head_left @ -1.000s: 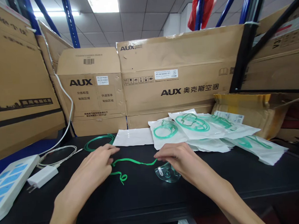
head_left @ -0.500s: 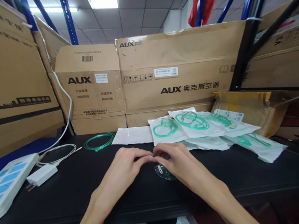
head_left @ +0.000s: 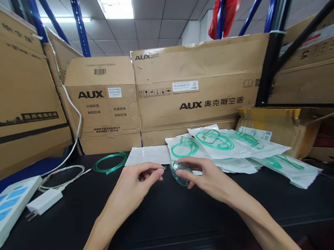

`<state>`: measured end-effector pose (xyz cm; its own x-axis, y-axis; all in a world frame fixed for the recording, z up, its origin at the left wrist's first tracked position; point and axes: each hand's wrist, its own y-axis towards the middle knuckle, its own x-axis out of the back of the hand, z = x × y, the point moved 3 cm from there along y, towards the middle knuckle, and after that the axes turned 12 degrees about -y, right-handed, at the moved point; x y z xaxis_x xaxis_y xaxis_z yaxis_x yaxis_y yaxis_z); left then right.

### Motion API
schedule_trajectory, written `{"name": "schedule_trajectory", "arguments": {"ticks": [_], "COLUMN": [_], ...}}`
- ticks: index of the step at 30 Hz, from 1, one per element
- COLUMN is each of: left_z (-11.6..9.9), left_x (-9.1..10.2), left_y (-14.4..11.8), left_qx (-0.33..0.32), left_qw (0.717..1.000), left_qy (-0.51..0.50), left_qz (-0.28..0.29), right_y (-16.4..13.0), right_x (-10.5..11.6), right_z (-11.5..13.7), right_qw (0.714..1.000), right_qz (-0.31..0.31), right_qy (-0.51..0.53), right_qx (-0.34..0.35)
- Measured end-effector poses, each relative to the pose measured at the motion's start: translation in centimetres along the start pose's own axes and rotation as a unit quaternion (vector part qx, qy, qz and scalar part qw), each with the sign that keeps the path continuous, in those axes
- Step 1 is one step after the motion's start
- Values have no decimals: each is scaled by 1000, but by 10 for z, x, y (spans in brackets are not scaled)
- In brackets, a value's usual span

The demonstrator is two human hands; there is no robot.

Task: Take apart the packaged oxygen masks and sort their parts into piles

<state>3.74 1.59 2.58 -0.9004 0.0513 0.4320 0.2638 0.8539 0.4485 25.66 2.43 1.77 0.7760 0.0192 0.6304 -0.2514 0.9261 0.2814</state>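
My right hand (head_left: 206, 177) holds a clear green-tinted plastic mask (head_left: 179, 173) lifted a little off the black table (head_left: 166, 214). My left hand (head_left: 136, 182) pinches the thin green elastic strap (head_left: 155, 171), most of it hidden inside the fingers, its end pointing at the mask. The two hands are close together above the table's middle. A coil of green tubing (head_left: 110, 162) lies behind my left hand.
Several sealed white pouches with green masks (head_left: 226, 144) lie at the back right, an empty white pouch (head_left: 148, 155) beside them. A white charger and cable (head_left: 44, 200) and a blue-white box (head_left: 6, 211) sit left. Cardboard boxes (head_left: 193, 90) wall the back.
My left hand gathered the green strap off the table and moved to the right hand. The right hand lifted the mask off the table and tilted it up.
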Motion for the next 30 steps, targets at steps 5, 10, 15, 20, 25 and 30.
{"name": "schedule_trajectory", "arguments": {"ticks": [5,10,15,20,25,30], "left_z": [-5,-6,-5,-8,-9,-9], "left_x": [-4,-6,-5,-5,-7,-5], "left_y": [-4,-3,-2,-2,-3,-3], "left_qx": [-8,-3,-14,-27,-25,-19], "left_qw": [1000,999,999,999,999,999], "left_qy": [-9,-6,3,6,0,6], "left_qz": [28,39,40,42,43,40], "right_y": [5,1,1,1,2,2], "right_x": [-8,-10,-12,-15,-18,-17], "right_z": [5,11,14,13,13,14], "right_qw": [975,966,964,962,965,965], "right_qz": [-26,-32,-20,-22,-15,-27], "right_qy": [221,257,265,272,263,262], "right_qx": [-18,-7,-4,-4,-1,-4]}}
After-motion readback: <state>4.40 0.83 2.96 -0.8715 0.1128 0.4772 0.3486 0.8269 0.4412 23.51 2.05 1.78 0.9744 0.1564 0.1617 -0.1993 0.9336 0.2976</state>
